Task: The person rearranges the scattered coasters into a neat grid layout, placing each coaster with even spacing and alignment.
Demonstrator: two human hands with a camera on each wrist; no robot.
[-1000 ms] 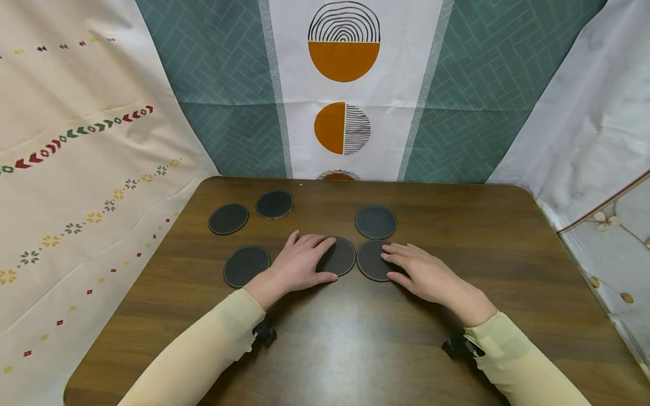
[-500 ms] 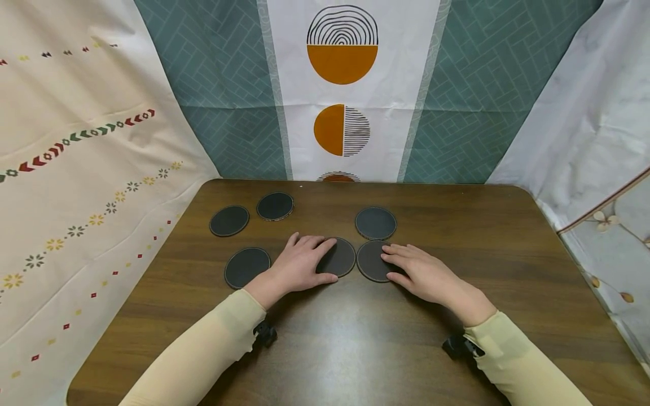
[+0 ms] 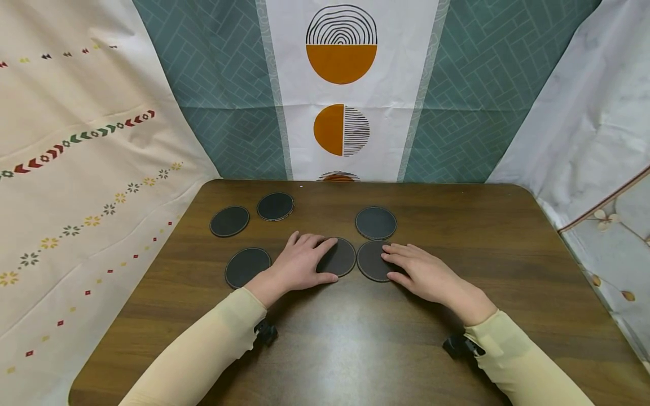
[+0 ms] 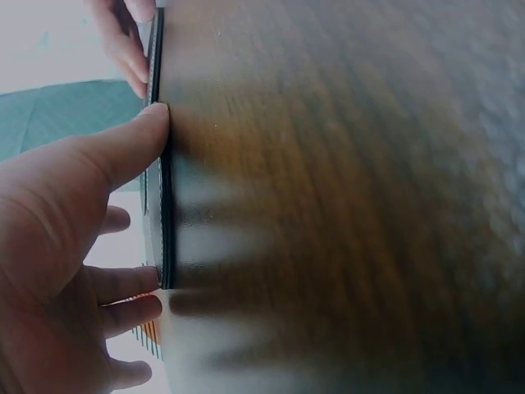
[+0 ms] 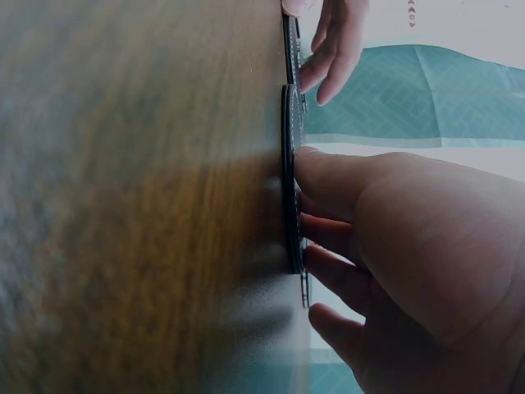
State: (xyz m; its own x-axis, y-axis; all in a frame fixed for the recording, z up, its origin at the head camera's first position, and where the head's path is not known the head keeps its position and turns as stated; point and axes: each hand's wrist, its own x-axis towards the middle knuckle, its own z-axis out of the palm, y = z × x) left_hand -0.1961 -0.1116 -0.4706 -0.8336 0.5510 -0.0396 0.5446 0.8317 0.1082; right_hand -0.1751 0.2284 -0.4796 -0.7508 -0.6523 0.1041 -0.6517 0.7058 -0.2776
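Ideally, the left hand (image 3: pixel 301 263), relaxed and spread across the left disc (image 3: pixel 341 259), and the right hand (image 3: pixel 425 272), loose-fingered on the right disc (image 3: pixel 369 261) at its neighbour's 3 o'clock, neither seeming to grip, should press lightly and evenly so the two, nearly rim to rim, never overlap.

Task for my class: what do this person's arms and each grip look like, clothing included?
The left sleeve and right sleeve are long, plain and pale yellow. A small black device shows at each cuff. The left grip and right grip are bare: no gloves show.
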